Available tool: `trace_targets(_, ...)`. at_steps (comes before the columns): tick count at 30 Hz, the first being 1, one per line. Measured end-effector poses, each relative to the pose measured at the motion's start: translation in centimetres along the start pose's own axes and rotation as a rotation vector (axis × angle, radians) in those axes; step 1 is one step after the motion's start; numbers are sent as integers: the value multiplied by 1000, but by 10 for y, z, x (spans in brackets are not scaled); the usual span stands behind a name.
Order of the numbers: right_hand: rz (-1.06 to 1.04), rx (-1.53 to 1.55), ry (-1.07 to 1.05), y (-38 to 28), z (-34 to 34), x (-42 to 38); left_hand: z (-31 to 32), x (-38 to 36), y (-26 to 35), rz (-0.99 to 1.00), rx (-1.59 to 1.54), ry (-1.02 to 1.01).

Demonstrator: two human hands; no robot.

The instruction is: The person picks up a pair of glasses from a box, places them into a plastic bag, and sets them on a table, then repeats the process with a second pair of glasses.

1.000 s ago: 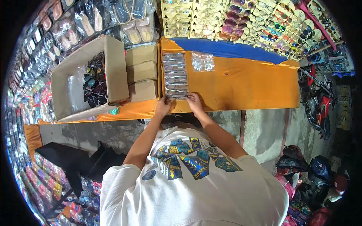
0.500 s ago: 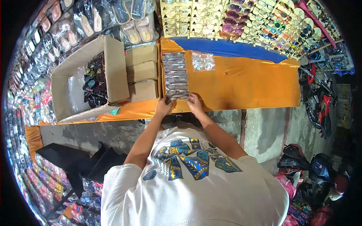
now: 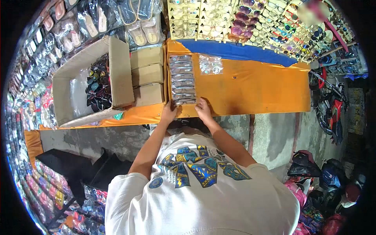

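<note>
A column of eyeglasses in clear plastic sleeves (image 3: 182, 80) lies on the orange table cover (image 3: 266, 88), overlapping row upon row. My left hand (image 3: 169, 112) is at the column's lower left corner, fingertips at the edge of the nearest sleeve and thumb apart from them. Beside the lower right corner rests my right hand (image 3: 204, 110), its fingers loosely bent and spread, holding nothing I can see. To the right of the column's top, a clear pack with round-rimmed glasses (image 3: 210, 64) lies flat.
An open cardboard box (image 3: 120, 72) with a heap of sunglasses (image 3: 98, 84) stands left, beside stacked small brown boxes (image 3: 147, 74). Display boards of glasses (image 3: 213, 19) rise behind the table. Bagged sandals (image 3: 94, 19) hang upper left. A red motorcycle (image 3: 335, 111) stands right.
My right hand has shifted slightly, its fingers lifting a little off the column's lower right corner. My left hand and the sleeved eyeglasses stay nearly in place.
</note>
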State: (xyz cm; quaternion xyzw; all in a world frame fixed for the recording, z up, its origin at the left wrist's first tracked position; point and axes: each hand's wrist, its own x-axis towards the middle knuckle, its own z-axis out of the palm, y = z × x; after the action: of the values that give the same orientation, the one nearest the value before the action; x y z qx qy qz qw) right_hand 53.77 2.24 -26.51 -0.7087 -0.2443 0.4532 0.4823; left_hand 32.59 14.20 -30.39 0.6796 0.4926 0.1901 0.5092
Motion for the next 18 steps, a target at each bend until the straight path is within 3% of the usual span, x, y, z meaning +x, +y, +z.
trace_targets(3, -24, -54, 53, -5, -8, -2, -27, -20, 44, 14, 43, -15)
trace_targets(5, -56, -54, 82, -9, -14, -3, -47, -39, 71, 123, 186, 112)
trace_targets(7, -154, -31, 159, -14, -21, -4, -70, -57, 102, 69, 165, 149)
trace_targets(9, -189, -69, 137, -42, -33, -13, -100, -71, 130, 153, 196, 182)
trace_targets(12, -269, -10, 82, -104, -34, -23, -158, -95, 186, 116, 107, 233)
trace_targets(18, -342, 146, -31, -194, 1, -16, -239, -115, 240, 227, -28, 435)
